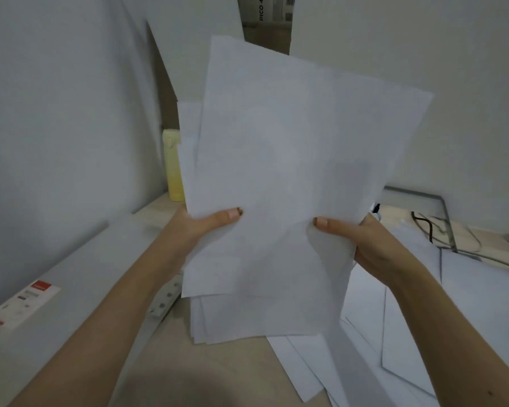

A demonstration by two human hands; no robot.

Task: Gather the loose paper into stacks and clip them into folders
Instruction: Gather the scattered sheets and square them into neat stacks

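Observation:
I hold an uneven stack of white paper [288, 177] upright above the desk, its sheets fanned out of line. My left hand [200, 227] grips the stack's left edge with the thumb across the front. My right hand [362, 239] grips the right edge the same way; the fingers of both hands are hidden behind the sheets. More loose sheets [394, 333] lie spread on the desk at the lower right. A grey folder [56, 289] with a red-and-white label lies flat at the left.
A yellow bottle [174, 165] stands at the back by the wall. A white power strip [166, 298] lies beside the folder. A metal stand [441, 212] and cables sit at the right back. A cardboard box [266, 22] rises behind.

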